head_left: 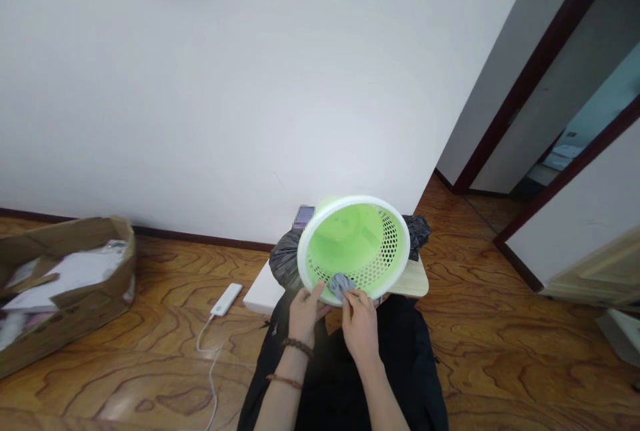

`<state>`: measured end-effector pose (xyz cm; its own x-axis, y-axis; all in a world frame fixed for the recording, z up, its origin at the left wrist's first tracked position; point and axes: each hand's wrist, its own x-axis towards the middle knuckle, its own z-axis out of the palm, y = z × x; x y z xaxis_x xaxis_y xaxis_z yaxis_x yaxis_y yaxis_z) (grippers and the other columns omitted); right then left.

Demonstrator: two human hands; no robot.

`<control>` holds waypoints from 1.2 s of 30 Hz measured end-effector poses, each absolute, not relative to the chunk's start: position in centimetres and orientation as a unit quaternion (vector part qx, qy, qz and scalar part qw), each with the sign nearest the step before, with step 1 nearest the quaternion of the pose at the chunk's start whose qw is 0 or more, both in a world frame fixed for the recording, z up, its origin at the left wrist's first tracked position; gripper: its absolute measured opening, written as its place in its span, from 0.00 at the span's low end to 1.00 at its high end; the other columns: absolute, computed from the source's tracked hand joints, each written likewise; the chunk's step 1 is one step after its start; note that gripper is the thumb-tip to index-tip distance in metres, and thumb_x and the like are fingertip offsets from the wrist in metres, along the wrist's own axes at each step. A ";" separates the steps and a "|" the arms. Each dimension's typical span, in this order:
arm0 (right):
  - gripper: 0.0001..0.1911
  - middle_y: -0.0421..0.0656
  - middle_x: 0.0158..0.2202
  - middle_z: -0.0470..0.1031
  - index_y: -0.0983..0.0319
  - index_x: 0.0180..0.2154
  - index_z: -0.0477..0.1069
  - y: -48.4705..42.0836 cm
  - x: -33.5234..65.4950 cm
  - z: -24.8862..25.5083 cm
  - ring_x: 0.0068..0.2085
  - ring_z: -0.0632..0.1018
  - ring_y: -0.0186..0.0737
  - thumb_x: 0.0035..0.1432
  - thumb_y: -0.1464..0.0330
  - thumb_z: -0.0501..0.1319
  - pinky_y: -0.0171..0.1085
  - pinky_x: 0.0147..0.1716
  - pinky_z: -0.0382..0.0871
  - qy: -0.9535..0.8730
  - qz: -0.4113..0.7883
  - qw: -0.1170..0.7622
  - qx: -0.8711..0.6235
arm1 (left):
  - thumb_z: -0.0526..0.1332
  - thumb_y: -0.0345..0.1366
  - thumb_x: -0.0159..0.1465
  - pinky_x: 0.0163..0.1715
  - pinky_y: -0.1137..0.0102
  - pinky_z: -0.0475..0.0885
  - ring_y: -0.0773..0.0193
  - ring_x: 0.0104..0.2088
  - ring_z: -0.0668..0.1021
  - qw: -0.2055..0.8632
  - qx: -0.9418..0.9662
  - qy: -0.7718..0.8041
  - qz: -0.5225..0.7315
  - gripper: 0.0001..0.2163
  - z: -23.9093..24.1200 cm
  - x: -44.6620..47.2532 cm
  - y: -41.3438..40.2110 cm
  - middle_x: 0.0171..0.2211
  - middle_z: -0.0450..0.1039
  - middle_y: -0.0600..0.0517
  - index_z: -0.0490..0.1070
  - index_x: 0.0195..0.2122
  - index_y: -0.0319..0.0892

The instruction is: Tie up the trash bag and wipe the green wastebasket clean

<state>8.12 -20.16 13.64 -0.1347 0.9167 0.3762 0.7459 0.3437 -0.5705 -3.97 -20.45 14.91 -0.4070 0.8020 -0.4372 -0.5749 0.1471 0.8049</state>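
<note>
A light green plastic basket [345, 238] with a white rim and holes in its side is tilted so its mouth faces me. My left hand [305, 314] grips the near left rim, thumb on the inside and fingers underneath. In my right hand [360, 321] is a crumpled grey cloth [341, 284], pinched against the inside of the rim at the near edge. Black plastic bags lie behind the basket, one bag [286, 261] on the left and another bag [417, 234] on the right.
Under the basket show a white surface [263, 291] and a pale wooden board [410, 279]. A white power strip [227, 299] with its cord lies on the wooden floor [170, 351]. At the left stands a cardboard box [95, 324] with papers inside. The white wall [225, 98] rises behind.
</note>
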 end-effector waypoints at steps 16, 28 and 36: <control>0.19 0.44 0.53 0.66 0.52 0.50 0.68 -21.2 7.4 14.2 0.52 0.61 0.50 0.62 0.68 0.45 0.49 0.46 0.54 -0.740 0.059 0.271 -0.613 | 0.66 0.36 0.52 0.35 0.60 0.75 0.58 0.32 0.79 0.541 0.096 0.520 0.654 0.17 15.0 -3.4 -20.4 0.39 0.75 0.41 0.68 0.42 0.38; 0.25 0.46 0.56 0.63 0.54 0.56 0.61 -21.7 7.6 12.9 0.54 0.60 0.53 0.57 0.73 0.47 0.51 0.46 0.52 -0.747 0.039 0.269 -0.606 | 0.64 0.29 0.52 0.34 0.63 0.75 0.61 0.29 0.79 0.545 0.078 0.527 0.647 0.14 14.5 -3.2 -20.4 0.37 0.75 0.43 0.69 0.41 0.37; 0.13 0.47 0.51 0.67 0.58 0.43 0.70 -21.6 7.5 14.3 0.54 0.61 0.50 0.58 0.69 0.50 0.49 0.50 0.51 -0.772 0.058 0.291 -0.563 | 0.64 0.30 0.52 0.33 0.63 0.75 0.61 0.29 0.79 0.550 0.084 0.515 0.652 0.15 14.3 -3.6 -20.7 0.36 0.76 0.43 0.68 0.42 0.37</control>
<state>7.50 -21.60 14.31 -0.1973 0.9026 0.3826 0.8347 0.3594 -0.4173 -3.56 -20.74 14.35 -0.3815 0.8041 -0.4560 -0.6303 0.1346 0.7646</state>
